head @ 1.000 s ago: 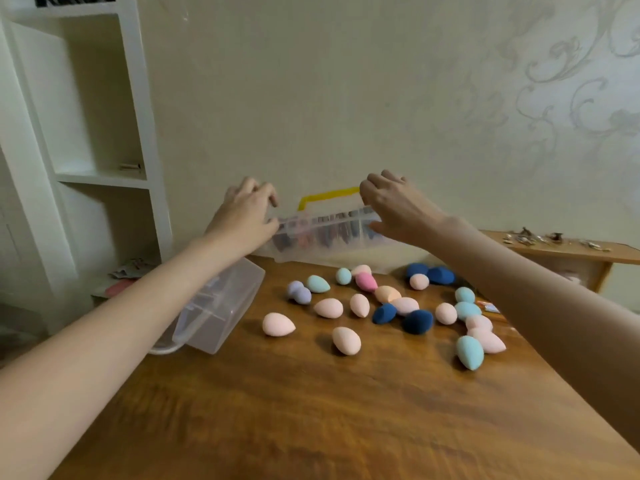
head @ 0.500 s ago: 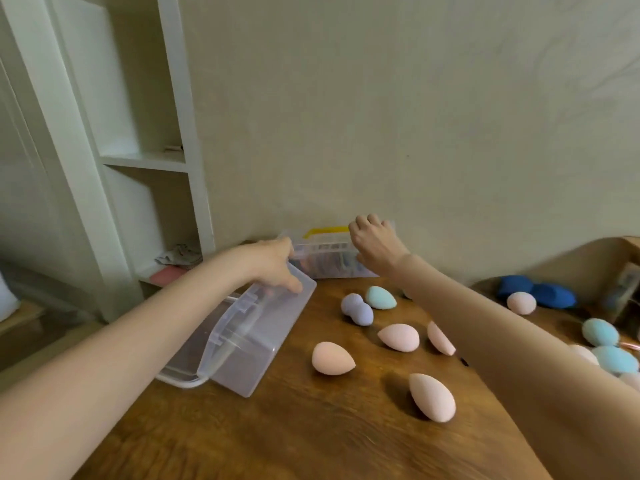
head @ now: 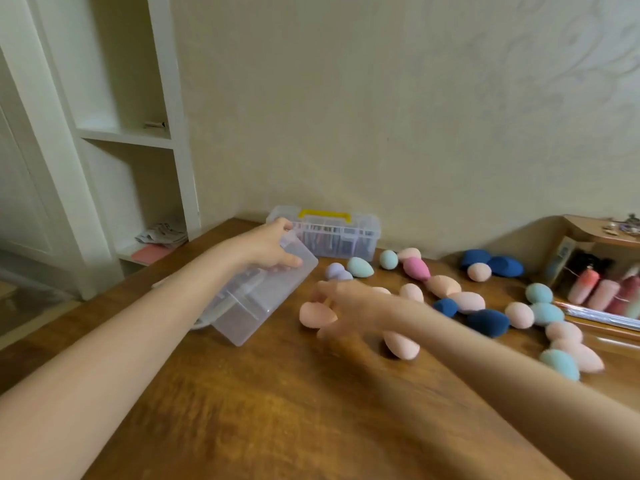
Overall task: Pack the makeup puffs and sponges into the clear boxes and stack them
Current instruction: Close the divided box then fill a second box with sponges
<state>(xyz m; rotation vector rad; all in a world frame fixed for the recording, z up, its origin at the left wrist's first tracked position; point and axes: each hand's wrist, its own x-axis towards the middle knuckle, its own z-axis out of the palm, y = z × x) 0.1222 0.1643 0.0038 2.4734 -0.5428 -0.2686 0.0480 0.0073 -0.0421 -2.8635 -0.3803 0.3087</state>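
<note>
The left hand (head: 268, 249) has its fingers (head: 289, 262) wrapped over the far end of the tilted clear box (head: 256, 303). The box's long axis runs away toward the wall. Just right of the box, the blurred right hand (head: 349, 306) touches a peach sponge (head: 317, 315); its grip cannot be told.

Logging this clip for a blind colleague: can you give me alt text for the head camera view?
The left hand grips a tipped clear box on a wooden table, while the blurred right hand reaches a peach sponge. More sponges lie scattered; a yellow-handled box stands by the wall.

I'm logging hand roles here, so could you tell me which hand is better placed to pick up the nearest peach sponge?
Right. The right hand hovers beside the peach sponge, while the left hand rests on the clear box.
</note>
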